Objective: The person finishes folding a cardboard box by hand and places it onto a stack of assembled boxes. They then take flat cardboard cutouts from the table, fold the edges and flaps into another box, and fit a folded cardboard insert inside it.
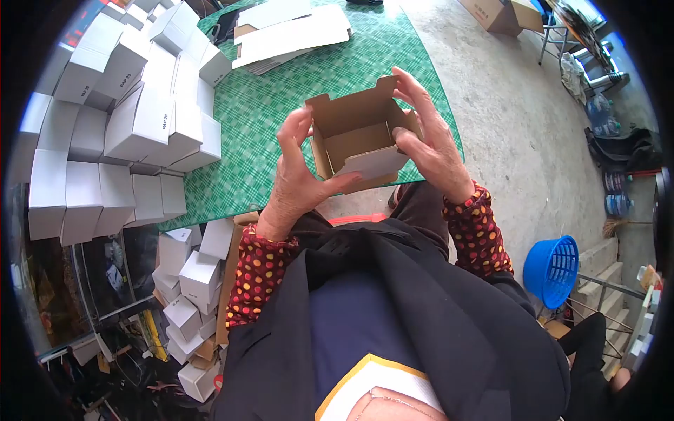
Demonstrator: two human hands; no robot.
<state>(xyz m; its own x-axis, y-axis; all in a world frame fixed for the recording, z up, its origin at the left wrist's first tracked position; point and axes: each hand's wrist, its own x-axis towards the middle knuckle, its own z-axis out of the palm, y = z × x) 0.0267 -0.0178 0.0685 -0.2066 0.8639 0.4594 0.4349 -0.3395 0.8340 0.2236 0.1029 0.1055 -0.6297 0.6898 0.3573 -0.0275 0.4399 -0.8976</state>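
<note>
A left hand (296, 172) and right hand (434, 146) hold an open cardboard box (357, 144) at a green table's (260, 133) edge.
The box is at twelve o'clock, mouth up. Fingers and thumbs spread wide, gripping its nine- and three-o'clock sides. White boxes (144, 126) stack at ten o'clock; flat cardboard (298, 38) lies at eleven.

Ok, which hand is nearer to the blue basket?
Right. The right hand is at the open box's side toward the blue basket; the left hand is at the box's opposite side, farther away.
</note>
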